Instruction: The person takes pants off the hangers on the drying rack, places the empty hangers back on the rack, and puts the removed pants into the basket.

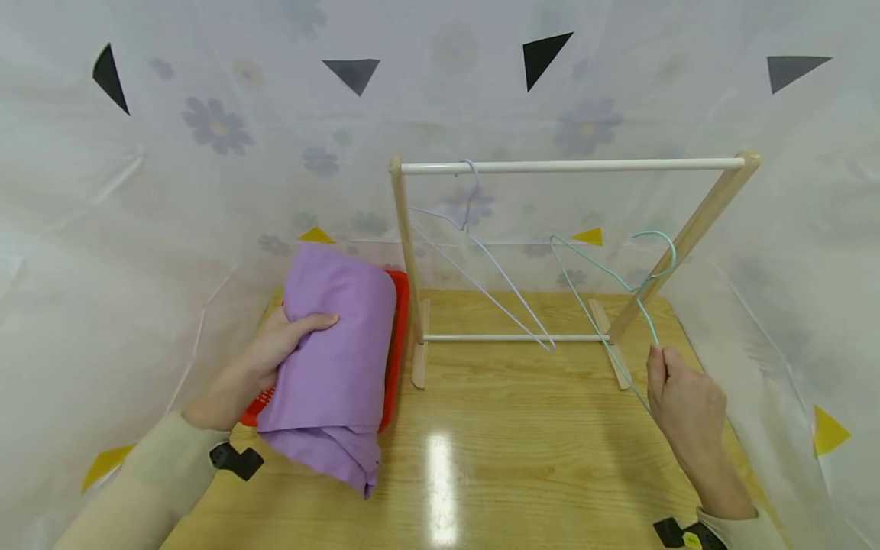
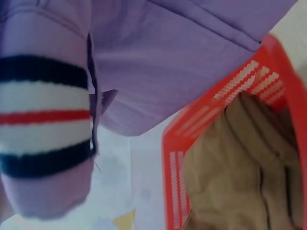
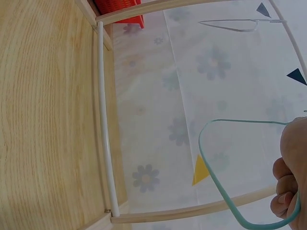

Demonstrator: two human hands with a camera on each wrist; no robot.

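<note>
On wood-grained table (image 1: pixel 522 443): red plastic basket (image 1: pixel 400 321) left, brown fabric (image 2: pixel 235 163) inside, folded purple garment (image 1: pixel 344 367) above; wooden rack (image 1: pixel 407 252) right. Thin lilac hanger (image 1: pixel 467 225) on top bar (image 1: pixel 584 165), left end; mint-green hanger (image 1: pixel 641 290) before right post (image 1: pixel 705 218).

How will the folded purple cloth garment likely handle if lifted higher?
Probably floppy: the purple garment droops in creases at its near end. It may unfold, since the left hand grips only one side. The hanging striped end might swing.

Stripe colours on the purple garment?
Stripes: navy, white, red, white, navy; best in the left wrist view.
</note>
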